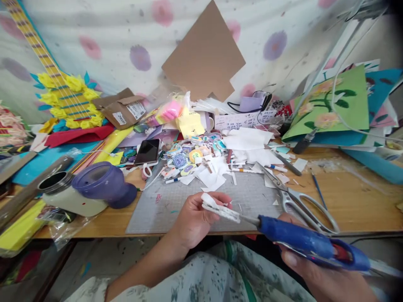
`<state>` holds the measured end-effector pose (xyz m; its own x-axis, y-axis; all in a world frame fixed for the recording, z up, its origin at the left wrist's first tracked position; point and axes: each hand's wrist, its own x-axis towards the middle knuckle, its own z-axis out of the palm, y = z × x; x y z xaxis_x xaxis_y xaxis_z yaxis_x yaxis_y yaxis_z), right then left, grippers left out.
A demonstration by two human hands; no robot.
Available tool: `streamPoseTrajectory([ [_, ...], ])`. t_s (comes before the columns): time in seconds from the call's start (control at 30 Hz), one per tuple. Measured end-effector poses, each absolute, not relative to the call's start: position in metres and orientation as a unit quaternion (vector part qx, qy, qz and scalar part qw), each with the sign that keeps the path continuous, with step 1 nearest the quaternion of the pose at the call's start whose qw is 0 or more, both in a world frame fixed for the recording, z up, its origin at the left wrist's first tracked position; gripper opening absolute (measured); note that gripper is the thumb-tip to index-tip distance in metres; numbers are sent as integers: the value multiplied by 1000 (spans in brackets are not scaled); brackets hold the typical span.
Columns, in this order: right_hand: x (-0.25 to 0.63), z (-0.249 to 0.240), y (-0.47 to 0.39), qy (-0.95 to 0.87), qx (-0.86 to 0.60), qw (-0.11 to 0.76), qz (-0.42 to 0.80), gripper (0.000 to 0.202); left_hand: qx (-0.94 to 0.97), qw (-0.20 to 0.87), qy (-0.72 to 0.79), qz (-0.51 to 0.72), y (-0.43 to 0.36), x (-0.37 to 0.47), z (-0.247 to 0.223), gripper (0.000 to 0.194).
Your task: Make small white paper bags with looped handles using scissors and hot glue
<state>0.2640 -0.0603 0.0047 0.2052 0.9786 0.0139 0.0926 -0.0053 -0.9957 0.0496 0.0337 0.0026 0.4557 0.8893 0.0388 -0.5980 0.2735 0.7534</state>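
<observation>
My left hand (197,218) pinches a small white folded piece (222,209), apparently paper or foam, over the front edge of the grey cutting mat (151,214). A blue hot glue gun (296,237) is gripped in my right hand (324,272), its metal nozzle pointing left. The nozzle tip meets, or nearly meets, the right end of the white piece. Just beyond the gun lie large scissors (302,201) with pale handles, blades spread slightly. My right palm and some fingers are hidden behind the gun.
White paper scraps (214,172) and several round paper cutouts (181,159) are heaped on the mat. A phone (147,152), a purple plastic container (103,184) and a white jar (74,199) stand to the left. A thin brush (318,188) lies at right.
</observation>
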Motion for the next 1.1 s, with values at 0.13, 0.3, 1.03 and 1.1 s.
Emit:
streamPoseTrajectory([
  [0.13, 260, 19, -51, -603, -552, 431, 382, 13, 363, 778, 196, 474, 36, 46, -2, 16],
  [0.3, 264, 23, -49, -674, -538, 373, 343, 12, 364, 778, 201, 472, 38, 45, -4, 15],
  [1.03, 271, 30, -43, -738, -529, 336, 252, 16, 409, 762, 213, 454, 40, 38, 0, 18],
  [1.1, 272, 27, -44, -746, -531, 314, 251, 20, 417, 759, 210, 454, 41, 37, -1, 17],
])
